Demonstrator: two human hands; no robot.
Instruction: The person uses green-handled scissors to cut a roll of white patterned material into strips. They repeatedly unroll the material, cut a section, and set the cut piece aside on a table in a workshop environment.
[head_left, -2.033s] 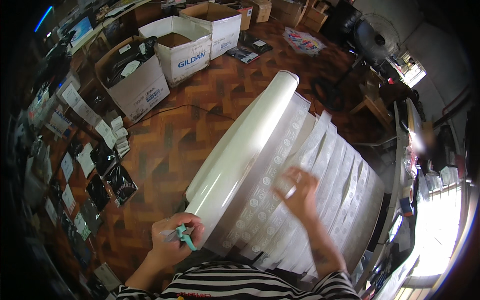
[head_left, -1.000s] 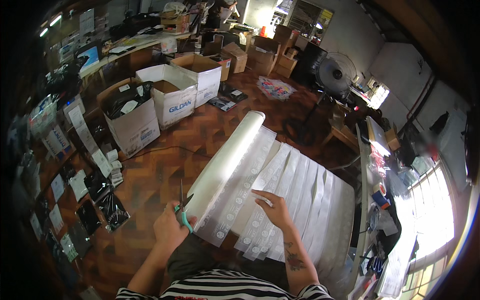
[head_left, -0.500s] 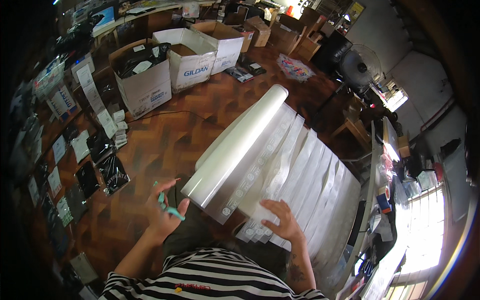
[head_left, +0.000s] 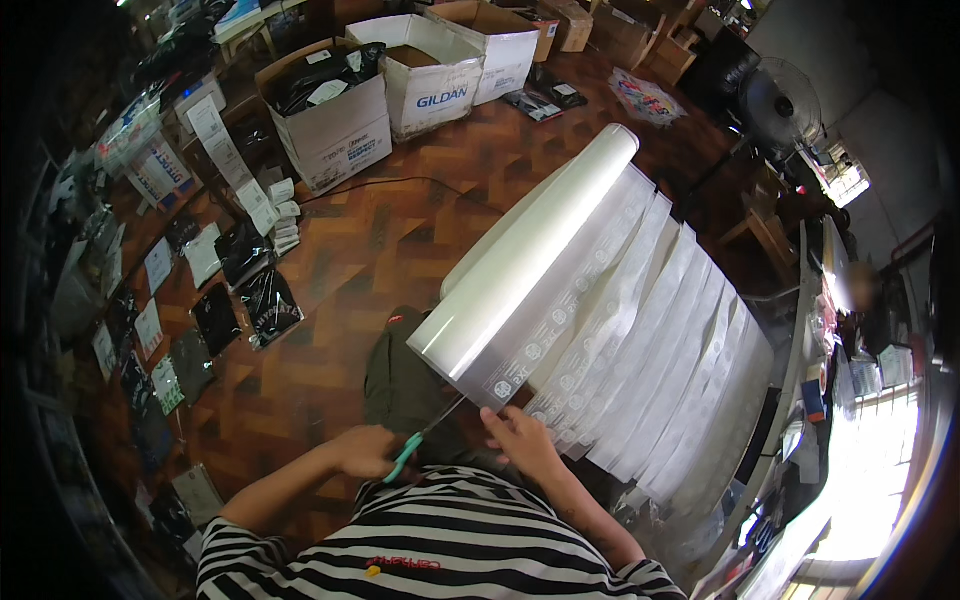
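Note:
My left hand (head_left: 368, 452) is closed on teal-handled scissors (head_left: 405, 455). Their blades point up and right, to the near edge of a clear printed film (head_left: 515, 368). At that film's near corner is my right hand (head_left: 522, 440), thumb and fingers pinching the edge. The film comes off a thick shiny roll (head_left: 525, 255) that lies slanted away from me on a table. To the right of the roll, several cut strips of the same film (head_left: 640, 370) lie side by side. Whether the blades are parted is too small to tell.
Large cardboard boxes (head_left: 430, 95) stand on the wooden floor beyond the roll, one filled with black bags. Packed garments (head_left: 270, 305) and paper labels (head_left: 225, 145) lie at the left. A standing fan (head_left: 780, 105) is far right; a cluttered table (head_left: 815, 330) runs along the right side.
My left hand has moved right and turned, bringing the scissors to the film's near edge. My right hand has moved left from over the strips and taken hold of the film's corner.

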